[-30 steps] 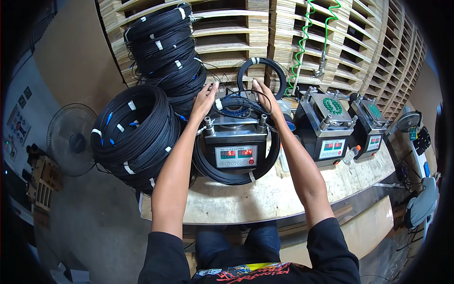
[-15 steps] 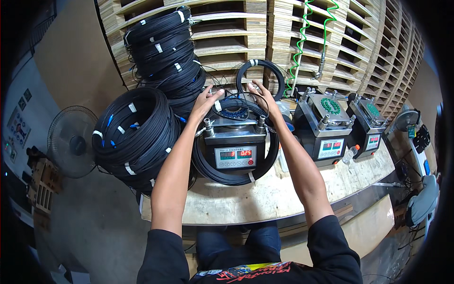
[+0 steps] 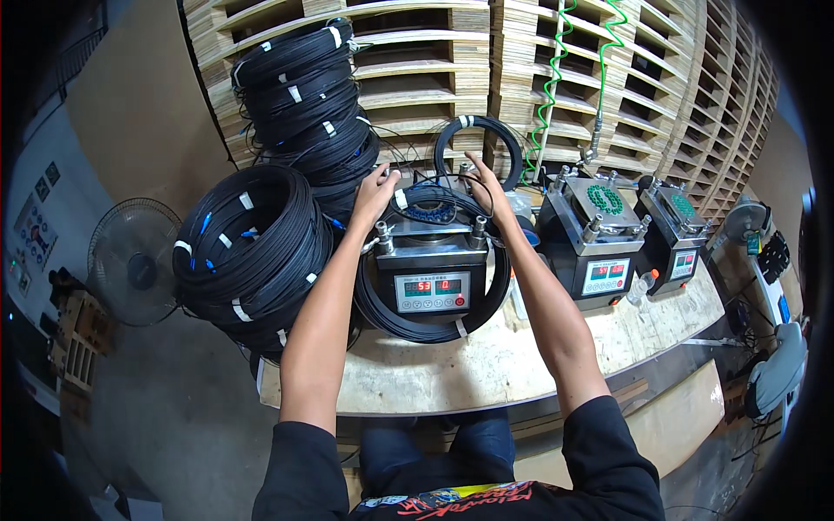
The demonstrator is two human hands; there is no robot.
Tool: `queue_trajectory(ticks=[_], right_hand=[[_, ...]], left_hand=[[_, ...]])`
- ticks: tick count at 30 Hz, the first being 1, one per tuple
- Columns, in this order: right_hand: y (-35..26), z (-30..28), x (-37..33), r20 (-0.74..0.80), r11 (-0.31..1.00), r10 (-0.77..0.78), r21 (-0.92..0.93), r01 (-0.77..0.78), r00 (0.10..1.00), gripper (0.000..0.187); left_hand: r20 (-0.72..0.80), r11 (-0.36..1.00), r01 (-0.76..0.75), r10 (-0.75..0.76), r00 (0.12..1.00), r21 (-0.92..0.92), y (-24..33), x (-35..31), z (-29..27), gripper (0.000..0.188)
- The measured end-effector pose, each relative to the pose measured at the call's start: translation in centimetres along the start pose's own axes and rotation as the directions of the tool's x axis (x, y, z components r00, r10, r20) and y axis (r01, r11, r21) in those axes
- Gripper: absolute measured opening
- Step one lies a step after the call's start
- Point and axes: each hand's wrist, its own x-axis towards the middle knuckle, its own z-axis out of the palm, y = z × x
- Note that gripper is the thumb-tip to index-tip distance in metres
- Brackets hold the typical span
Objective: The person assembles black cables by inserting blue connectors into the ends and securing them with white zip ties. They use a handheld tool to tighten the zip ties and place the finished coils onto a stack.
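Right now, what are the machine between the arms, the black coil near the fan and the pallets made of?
Machine: top looks like steel, silvery with glints; black body could be painted metal or plastic.
Black coil: probably plastic-coated cable; smooth strands, faint sheen.
Pallets: bare wood, likely plywood; pale, layered edges show.

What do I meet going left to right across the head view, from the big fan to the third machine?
Big fan, wide stack of black cable coils, left hand, first machine's red-lit display panel, right hand, second machine, third machine.
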Motion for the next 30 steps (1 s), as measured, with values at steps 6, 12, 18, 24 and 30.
queue_trajectory(ticks=[6,12,18,24,30], right_hand=[[0.2,-0.3,-0.1,0.018,1.0,0.021,-0.021,-0.021,1.0,0.054],[1.6,0.1,0.3,-0.039,0.998,-0.065,0.021,0.066,0.997,0.059],[1.4,-0.3,0.0,-0.006,0.998,-0.065,-0.013,0.065,0.998,0.064],[1.7,-0.3,0.3,-0.013,1.0,0.008,-0.012,-0.008,1.0,0.062],[0.9,0.1,0.1,-0.017,0.997,-0.007,-0.079,0.006,1.0,0.057]], left_hand=[[-0.006,1.0,-0.008,0.008,1.0,-0.028,-0.3,-0.1,0.2,0.06],[-0.039,1.0,-0.006,0.007,0.999,0.03,-1.1,0.8,0.4,0.06],[-0.021,0.996,0.007,-0.005,1.0,0.088,-1.3,0.8,0.4,0.06],[-0.002,0.999,-0.037,0.037,0.999,0.022,-2.1,1.1,0.4,0.066],[-0.027,0.996,-0.089,0.088,0.996,-0.028,-3.8,1.6,0.3,0.064]])
